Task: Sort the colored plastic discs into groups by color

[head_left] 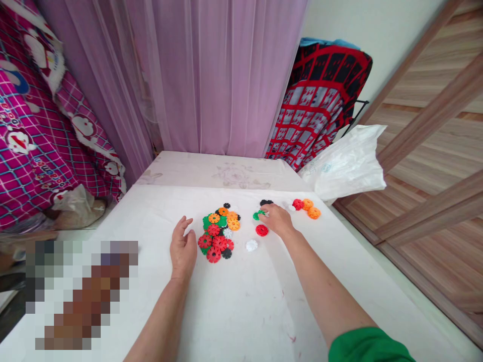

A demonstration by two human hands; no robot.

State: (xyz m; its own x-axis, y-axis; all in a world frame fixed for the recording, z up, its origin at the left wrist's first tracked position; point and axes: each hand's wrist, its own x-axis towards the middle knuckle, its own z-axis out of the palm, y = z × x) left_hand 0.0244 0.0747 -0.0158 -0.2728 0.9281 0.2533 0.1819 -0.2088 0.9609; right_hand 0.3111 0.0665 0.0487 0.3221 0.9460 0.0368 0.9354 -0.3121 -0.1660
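My left hand (183, 249) hovers or rests at the left of a mixed pile of notched plastic discs, its fingers apart and nothing in them. In that pile lie red discs (205, 242), orange discs (233, 223), green ones, black ones and a white disc (228, 233). My right hand (278, 221) reaches across the white cloth with its fingertips at a green notched disc (257, 216), partly covering it. Just beyond those fingers are black discs (266, 202). Nearer to me sit a red disc stack (261, 230) and a white disc stack (251, 245).
Farther right lie red (298, 204) and orange discs (314, 213) with a small white one. A white plastic bag (350, 161) stands at the table's right edge. The white-covered table (234, 317) meets a purple curtain (226, 75) behind. A pixelated patch hides the left side.
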